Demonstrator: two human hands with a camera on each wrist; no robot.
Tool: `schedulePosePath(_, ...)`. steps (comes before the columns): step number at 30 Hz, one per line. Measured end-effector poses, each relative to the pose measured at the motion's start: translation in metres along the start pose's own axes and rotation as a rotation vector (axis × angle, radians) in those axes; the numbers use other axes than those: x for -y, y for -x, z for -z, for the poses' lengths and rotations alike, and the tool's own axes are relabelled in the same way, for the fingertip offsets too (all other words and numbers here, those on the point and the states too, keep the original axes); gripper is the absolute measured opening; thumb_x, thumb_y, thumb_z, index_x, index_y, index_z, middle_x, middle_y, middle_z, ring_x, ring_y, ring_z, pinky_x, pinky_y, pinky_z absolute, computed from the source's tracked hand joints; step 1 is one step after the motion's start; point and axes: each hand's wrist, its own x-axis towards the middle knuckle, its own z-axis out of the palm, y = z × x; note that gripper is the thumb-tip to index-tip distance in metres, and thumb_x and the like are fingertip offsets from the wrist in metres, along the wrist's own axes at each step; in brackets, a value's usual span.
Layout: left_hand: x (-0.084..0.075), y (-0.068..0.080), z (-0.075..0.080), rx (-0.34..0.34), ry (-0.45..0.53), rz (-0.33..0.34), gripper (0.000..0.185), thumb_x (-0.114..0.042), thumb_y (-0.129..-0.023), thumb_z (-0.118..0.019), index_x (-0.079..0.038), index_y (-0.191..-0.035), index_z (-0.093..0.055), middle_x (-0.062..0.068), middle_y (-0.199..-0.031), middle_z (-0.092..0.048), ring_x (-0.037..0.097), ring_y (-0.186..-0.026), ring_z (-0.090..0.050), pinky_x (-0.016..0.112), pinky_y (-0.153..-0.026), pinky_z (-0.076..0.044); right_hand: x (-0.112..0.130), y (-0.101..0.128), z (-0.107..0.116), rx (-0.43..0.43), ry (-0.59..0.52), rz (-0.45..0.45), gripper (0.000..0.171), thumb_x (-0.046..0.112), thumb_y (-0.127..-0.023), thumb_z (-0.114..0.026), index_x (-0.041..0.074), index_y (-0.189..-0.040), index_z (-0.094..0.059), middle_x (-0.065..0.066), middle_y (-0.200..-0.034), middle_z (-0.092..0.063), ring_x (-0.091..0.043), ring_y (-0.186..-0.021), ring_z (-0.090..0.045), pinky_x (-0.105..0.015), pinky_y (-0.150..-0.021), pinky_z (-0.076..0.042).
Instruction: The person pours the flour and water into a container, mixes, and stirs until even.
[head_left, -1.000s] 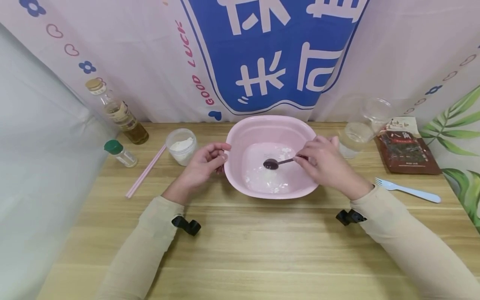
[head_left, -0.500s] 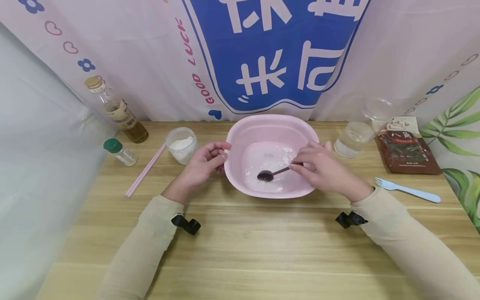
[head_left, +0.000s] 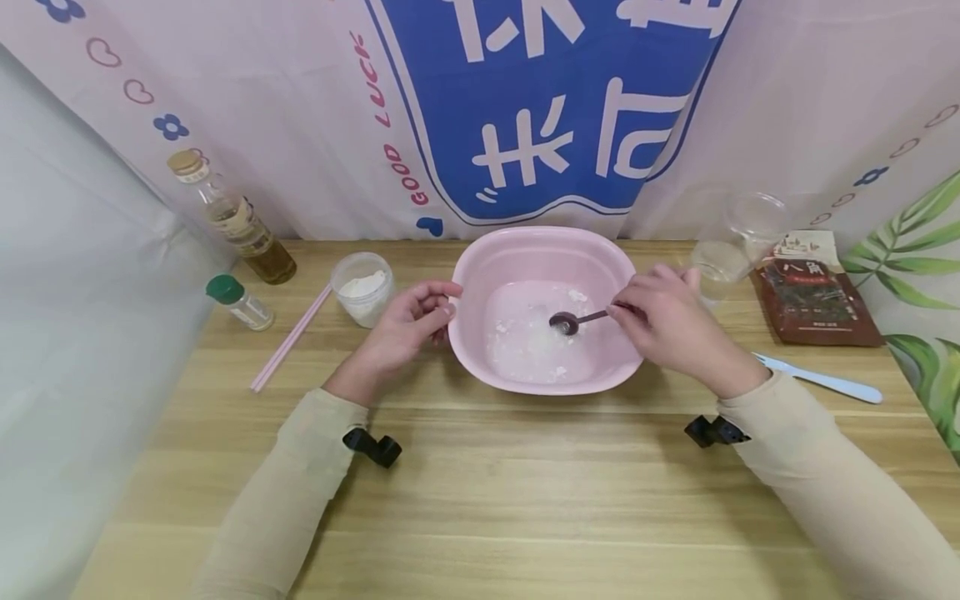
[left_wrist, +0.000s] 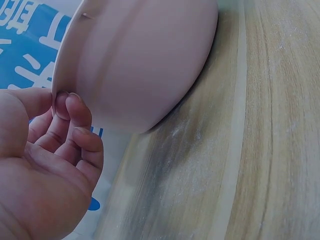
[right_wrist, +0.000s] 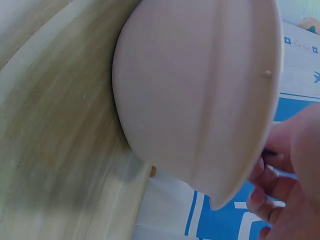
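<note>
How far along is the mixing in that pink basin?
White powder already lies wet in the pink basin. The right hand holds a spoon in it; the left hand grips the rim. Lumps show, so mixing looks unfinished.

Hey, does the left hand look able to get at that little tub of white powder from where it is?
Probably yes. The left hand grips the pink basin's left rim, and the tub of white powder stands just beyond it on the table with nothing between; it would have to let go of the rim first.

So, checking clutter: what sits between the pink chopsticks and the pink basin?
Head view: the flour cup and the left hand, gripping the pink basin.
</note>
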Motion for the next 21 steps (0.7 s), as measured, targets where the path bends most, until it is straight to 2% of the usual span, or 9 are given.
schedulePosePath(8,0.000,0.000,0.000,0.002,0.001,-0.001,0.036,-0.001,-0.108,-0.055,0.006,-0.143,-0.055,0.005,-0.104,-0.060,0.015,-0.081,-0.057,0.024,-0.069,-0.052,0.007,0.002,-0.003,0.058,-0.121,0.121,0.005,0.006,-0.091,-0.081,0.011,-0.091,-0.080,0.000,-0.087,-0.074,-0.021,-0.092,-0.054,-0.049,-0.090,-0.026)
schedulePosePath(12,-0.001,0.000,0.000,0.001,-0.006,0.000,0.035,-0.001,-0.109,-0.055,0.005,-0.143,-0.055,0.005,-0.103,-0.060,0.015,-0.081,-0.057,0.024,-0.069,-0.052,0.014,0.002,-0.008,0.095,-0.148,0.166,0.004,0.007,-0.092,-0.080,0.011,-0.090,-0.080,0.001,-0.086,-0.073,-0.019,-0.092,-0.054,-0.045,-0.089,-0.027)
schedulePosePath(15,-0.001,0.000,0.000,0.001,-0.007,0.000,0.036,-0.001,-0.108,-0.055,0.006,-0.143,-0.055,0.005,-0.104,-0.060,0.015,-0.081,-0.057,0.024,-0.069,-0.052,0.016,0.001,-0.010,0.088,-0.133,0.142,0.002,0.007,-0.092,-0.080,0.010,-0.091,-0.081,-0.001,-0.086,-0.074,-0.021,-0.092,-0.055,-0.047,-0.089,-0.027)
schedulePosePath(21,-0.001,0.000,0.000,0.001,-0.008,0.011,0.036,-0.002,-0.108,-0.056,0.005,-0.143,-0.055,0.006,-0.104,-0.060,0.015,-0.081,-0.057,0.025,-0.070,-0.052,0.010,-0.001,-0.007,0.005,-0.023,0.022,0.004,0.008,-0.092,-0.082,0.005,-0.094,-0.081,-0.009,-0.090,-0.078,-0.031,-0.092,-0.059,-0.056,-0.091,-0.029)
